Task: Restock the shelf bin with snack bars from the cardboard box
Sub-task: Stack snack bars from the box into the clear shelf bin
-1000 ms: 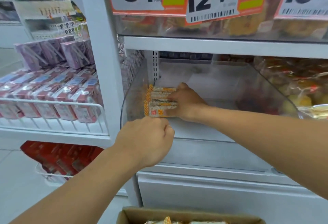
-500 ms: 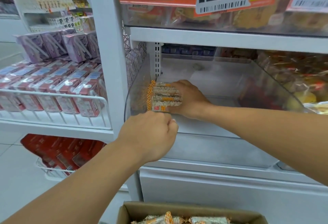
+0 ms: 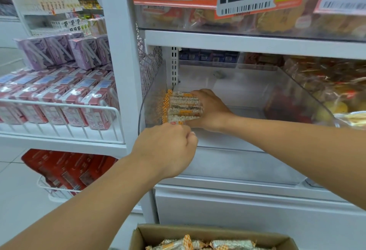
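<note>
step: seating a stack of snack bars [image 3: 184, 109] against the left wall of the shelf bin [image 3: 293, 83]
right hand [image 3: 212, 111]: inside the bin, fingers wrapped round the right ends of the stack, grasping it
left hand [image 3: 168, 148]: at the bin's front lip, about 6 o'clock of the stack, fingers curled; cannot tell if it pinches the nearest bar or the lip, fingertips hidden behind the knuckles
bars location: left front corner of the bin, orange checkered ends touching the clear left wall, stacked several deep, long axis left-right
how to do it well: my read, push the stack flush to the wall at 9 o'clock before letting go, keep it square so wrappers don't fan; use the left hand as a stop at the front so the bottom bar doesn't slide out; release the right hand by sliding toward 3 o'clock, not lifting, so the stack stays put
risk: slick wrappers, stack likely topples toward 3 o'clock with no neighbour there
shelf bin: clear plastic, holds only this one stack; floor from 12 to 3 o'clock bare
cardboard box [image 3: 277, 238]: at 6 o'clock, bottom edge of view, flaps open, loose bars of the same wrapper inside, depth not visible
progress: early, most of the bin left to fill
neighbour bin at 3 o'clock: mixed wrapped snacks, blurred
</note>
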Action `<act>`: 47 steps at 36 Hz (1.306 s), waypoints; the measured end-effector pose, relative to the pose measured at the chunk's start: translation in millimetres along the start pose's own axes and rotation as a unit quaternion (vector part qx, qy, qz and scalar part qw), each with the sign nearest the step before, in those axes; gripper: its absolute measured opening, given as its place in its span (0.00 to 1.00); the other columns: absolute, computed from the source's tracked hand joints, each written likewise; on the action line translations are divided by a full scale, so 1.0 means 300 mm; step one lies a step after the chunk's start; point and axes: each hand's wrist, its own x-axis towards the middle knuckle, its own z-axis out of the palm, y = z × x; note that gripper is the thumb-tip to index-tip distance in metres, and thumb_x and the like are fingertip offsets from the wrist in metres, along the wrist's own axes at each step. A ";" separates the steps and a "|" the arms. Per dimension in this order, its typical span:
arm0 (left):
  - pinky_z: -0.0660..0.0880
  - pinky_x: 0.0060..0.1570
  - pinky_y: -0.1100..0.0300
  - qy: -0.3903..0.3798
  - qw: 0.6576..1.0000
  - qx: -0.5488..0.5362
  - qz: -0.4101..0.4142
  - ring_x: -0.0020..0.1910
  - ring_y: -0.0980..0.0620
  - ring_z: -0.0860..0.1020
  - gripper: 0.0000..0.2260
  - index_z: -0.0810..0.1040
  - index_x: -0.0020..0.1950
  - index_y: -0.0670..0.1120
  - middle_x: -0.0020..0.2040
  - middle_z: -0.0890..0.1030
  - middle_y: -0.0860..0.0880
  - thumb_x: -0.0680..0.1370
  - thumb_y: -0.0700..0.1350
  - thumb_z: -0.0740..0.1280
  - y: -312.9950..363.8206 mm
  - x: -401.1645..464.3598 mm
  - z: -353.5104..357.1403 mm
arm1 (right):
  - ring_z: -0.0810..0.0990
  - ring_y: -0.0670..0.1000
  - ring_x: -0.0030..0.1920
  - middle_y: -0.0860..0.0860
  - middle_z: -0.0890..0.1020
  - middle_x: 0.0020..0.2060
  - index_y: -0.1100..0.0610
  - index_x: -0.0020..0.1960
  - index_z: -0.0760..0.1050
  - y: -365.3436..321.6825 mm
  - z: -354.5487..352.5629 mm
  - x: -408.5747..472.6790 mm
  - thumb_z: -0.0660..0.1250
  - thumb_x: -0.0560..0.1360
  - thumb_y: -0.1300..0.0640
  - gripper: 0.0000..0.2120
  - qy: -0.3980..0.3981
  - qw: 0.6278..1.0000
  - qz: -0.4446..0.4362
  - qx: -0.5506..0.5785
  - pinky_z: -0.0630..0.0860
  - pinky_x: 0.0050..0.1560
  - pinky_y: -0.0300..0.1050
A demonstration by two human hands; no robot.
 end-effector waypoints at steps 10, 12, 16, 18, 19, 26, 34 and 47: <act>0.64 0.39 0.54 -0.017 1.000 0.007 -0.007 0.41 0.45 0.73 0.18 0.64 0.37 0.51 0.36 0.70 0.52 0.85 0.54 0.48 0.004 -0.010 -0.002 | 0.71 0.54 0.68 0.53 0.68 0.70 0.52 0.76 0.66 -0.041 -0.077 -0.037 0.76 0.72 0.45 0.37 -0.039 0.997 0.056 -0.044 0.69 0.68 0.46; 0.64 0.40 0.54 -0.010 1.000 0.002 -0.011 0.42 0.45 0.73 0.18 0.64 0.38 0.51 0.36 0.70 0.53 0.85 0.54 0.48 0.008 -0.016 -0.005 | 0.71 0.54 0.69 0.53 0.68 0.70 0.52 0.77 0.65 -0.052 -0.068 -0.042 0.75 0.73 0.44 0.37 -0.037 0.996 0.070 -0.047 0.70 0.67 0.46; 0.64 0.38 0.53 0.024 1.000 -0.011 -0.008 0.42 0.44 0.74 0.17 0.65 0.39 0.51 0.38 0.73 0.50 0.85 0.53 0.49 0.006 -0.026 -0.003 | 0.75 0.55 0.63 0.54 0.70 0.68 0.51 0.74 0.68 -0.064 -0.076 -0.045 0.75 0.73 0.47 0.34 -0.026 0.996 0.086 -0.025 0.76 0.61 0.48; 0.65 0.38 0.53 0.034 0.999 -0.013 -0.008 0.42 0.44 0.74 0.16 0.65 0.39 0.51 0.39 0.74 0.50 0.85 0.53 0.50 0.009 -0.035 -0.003 | 0.78 0.56 0.60 0.54 0.69 0.67 0.51 0.74 0.68 -0.061 -0.081 -0.050 0.76 0.72 0.47 0.33 -0.012 0.994 0.109 -0.006 0.77 0.56 0.45; 0.64 0.38 0.53 0.037 0.999 -0.013 -0.008 0.42 0.44 0.74 0.17 0.65 0.39 0.51 0.39 0.74 0.50 0.85 0.53 0.50 0.011 -0.038 -0.003 | 0.77 0.56 0.61 0.54 0.68 0.68 0.52 0.73 0.67 -0.059 -0.082 -0.050 0.77 0.72 0.47 0.34 -0.007 0.992 0.122 -0.003 0.75 0.56 0.43; 0.61 0.34 0.54 0.033 0.999 0.000 0.002 0.38 0.47 0.72 0.18 0.65 0.37 0.51 0.36 0.73 0.52 0.85 0.53 0.49 0.007 -0.034 -0.005 | 0.74 0.54 0.60 0.53 0.73 0.64 0.52 0.68 0.69 -0.056 -0.079 -0.057 0.83 0.63 0.44 0.40 -0.011 0.987 0.156 0.047 0.76 0.57 0.47; 0.63 0.36 0.54 0.031 0.999 0.006 0.006 0.41 0.46 0.74 0.17 0.65 0.38 0.51 0.37 0.73 0.52 0.85 0.54 0.49 0.000 -0.017 0.007 | 0.72 0.53 0.60 0.53 0.68 0.64 0.51 0.73 0.65 -0.033 -0.074 -0.079 0.86 0.59 0.51 0.49 -0.030 0.992 0.120 0.020 0.70 0.55 0.41; 0.60 0.33 0.54 0.044 0.999 -0.005 0.019 0.36 0.47 0.72 0.19 0.64 0.36 0.50 0.34 0.71 0.52 0.85 0.54 0.49 -0.009 -0.022 0.008 | 0.70 0.49 0.55 0.51 0.70 0.57 0.50 0.62 0.73 -0.021 -0.021 -0.020 0.84 0.60 0.49 0.34 0.028 0.996 0.081 0.018 0.69 0.43 0.37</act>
